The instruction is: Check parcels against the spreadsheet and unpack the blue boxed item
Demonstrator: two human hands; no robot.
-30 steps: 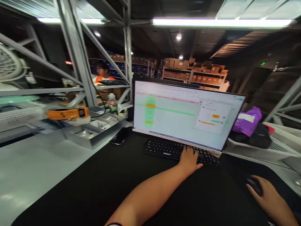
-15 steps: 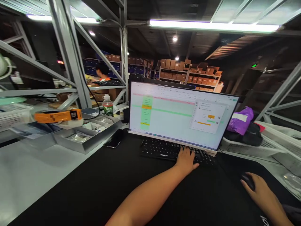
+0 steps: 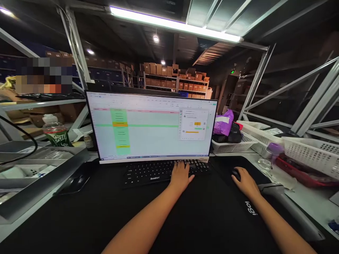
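My left hand rests on the right part of a black keyboard, its fingers stretched over the keys and the thumb out to the side. On the black desk mat, my right hand is curved over a dark computer mouse, which it mostly covers. Behind the keyboard stands a monitor that displays a spreadsheet with green and orange cells and a small chat-like window at its right. Beside my right forearm lies a grey handheld scanner.
A phone lies left of the keyboard, near a grey tray and a bottle. White baskets line the right side, one holding a purple package. Shelves of cardboard boxes stand behind; a blurred person is at left.
The view has swung to the right, so the monitor and both hands appear further left. The scanner and more baskets have come into view. Both hands keep their places on the keyboard and mouse.
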